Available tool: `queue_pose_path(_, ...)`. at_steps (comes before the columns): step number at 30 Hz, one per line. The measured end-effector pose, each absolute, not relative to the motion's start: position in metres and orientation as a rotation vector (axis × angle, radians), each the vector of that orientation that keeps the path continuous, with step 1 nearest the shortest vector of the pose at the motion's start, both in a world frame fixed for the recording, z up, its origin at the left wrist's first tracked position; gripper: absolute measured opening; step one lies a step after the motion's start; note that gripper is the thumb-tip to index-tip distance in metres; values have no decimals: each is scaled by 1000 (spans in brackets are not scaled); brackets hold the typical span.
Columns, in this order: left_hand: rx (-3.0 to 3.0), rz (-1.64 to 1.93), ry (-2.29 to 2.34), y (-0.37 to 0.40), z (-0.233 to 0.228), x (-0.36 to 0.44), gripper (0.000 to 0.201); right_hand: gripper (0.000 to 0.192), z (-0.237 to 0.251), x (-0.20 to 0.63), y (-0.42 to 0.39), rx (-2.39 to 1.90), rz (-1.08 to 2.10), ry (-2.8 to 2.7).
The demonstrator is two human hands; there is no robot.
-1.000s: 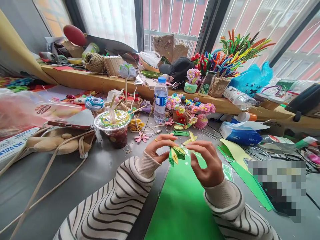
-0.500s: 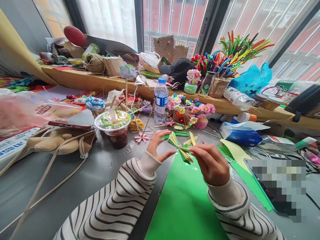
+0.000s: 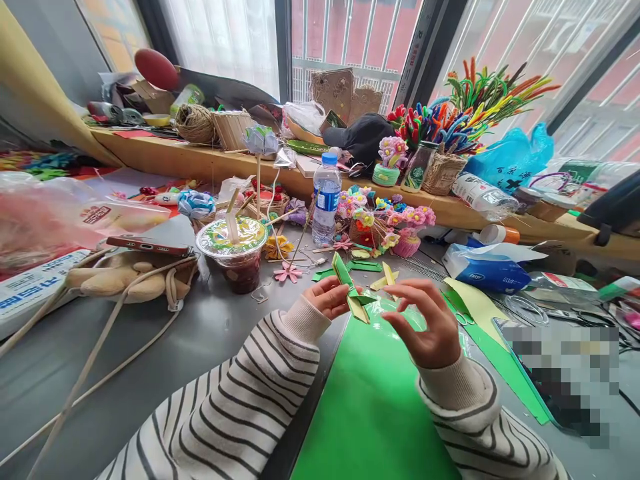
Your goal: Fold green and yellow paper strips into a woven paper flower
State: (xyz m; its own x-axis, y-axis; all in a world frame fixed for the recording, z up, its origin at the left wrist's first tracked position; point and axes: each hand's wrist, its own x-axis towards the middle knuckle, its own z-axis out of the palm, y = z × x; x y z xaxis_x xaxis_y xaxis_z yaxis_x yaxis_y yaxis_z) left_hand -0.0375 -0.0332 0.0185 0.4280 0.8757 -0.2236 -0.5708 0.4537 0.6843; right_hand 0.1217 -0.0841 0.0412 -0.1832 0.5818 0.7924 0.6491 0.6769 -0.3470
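Over the green paper sheet at the near edge of the counter, the folded paper piece has changed hands: half a second ago the right hand pinched it at the middle and the left hand stood open beside it, and now the left hand is grasping it between thumb and fingertips while the right hand has released it and hovers just beside, fingers spread and curled, touching nothing I can make out. The piece has also closed up, from a fanned bow to a narrow tilted strip, one end pointing up and away, the other down toward the sheet. That reads to me as a regrip in the middle of shaping, not a finish. It's crisp pleated paper, green on one face and yellow on the other, sharp-creased and stiff enough to hold its slant. Both sleeves are soft ribbed knit, cream with dark stripes. The sheet below is smooth, flat and matte; more green and yellow offcuts lie just beyond the fingers. Further out stands a clear plastic cup with a printed film lid and straws, then a water bottle with a blue cap, then a cluster of fuzzy pipe-cleaner flowers in little pots. A blue tissue pack lies off to the right, and bright pipe cleaners bristle from a basket on the wooden sill.
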Motion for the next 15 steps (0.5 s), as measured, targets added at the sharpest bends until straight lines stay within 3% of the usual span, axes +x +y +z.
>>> queue_pose_path(5,588,962,573,-34,16,-35,25,18,42,117,-85,-1007,-27,-1953)
queue_pose_path(15,693,1039,506,-40,9,-32,23,16,35,106,-89,-991,-475,-1982)
